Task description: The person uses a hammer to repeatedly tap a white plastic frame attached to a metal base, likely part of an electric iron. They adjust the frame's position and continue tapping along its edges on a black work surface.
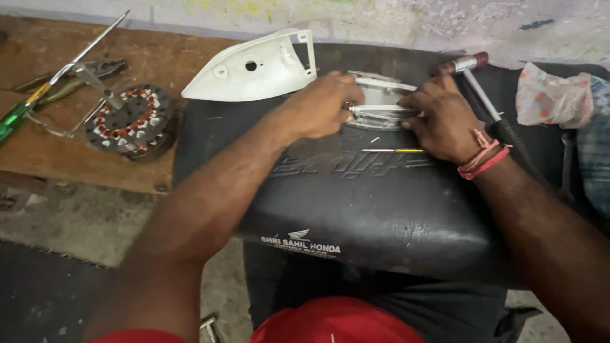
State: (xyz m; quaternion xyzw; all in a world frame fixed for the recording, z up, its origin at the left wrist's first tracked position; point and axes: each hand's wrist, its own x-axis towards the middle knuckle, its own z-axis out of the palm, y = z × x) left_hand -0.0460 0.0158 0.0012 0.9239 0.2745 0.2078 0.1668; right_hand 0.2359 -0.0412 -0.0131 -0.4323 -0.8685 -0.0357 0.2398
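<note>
Metal iron soleplate [379,101], shiny and pointed, is pinched between both grips on a black padded seat [356,203] bearing a white printed label on its near edge. Left hand [321,105] and right hand [445,121] are pressed onto it. White plastic iron shell [254,67] lies just beyond the left grip; copper-wound stator [130,121] sits on the wooden bench [76,152].

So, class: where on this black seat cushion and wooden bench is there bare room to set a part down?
Free: black seat cushion in front of both hands; wooden bench before the round copper-wound stator. Crowded: around the metal plate, white plastic cover.
</note>
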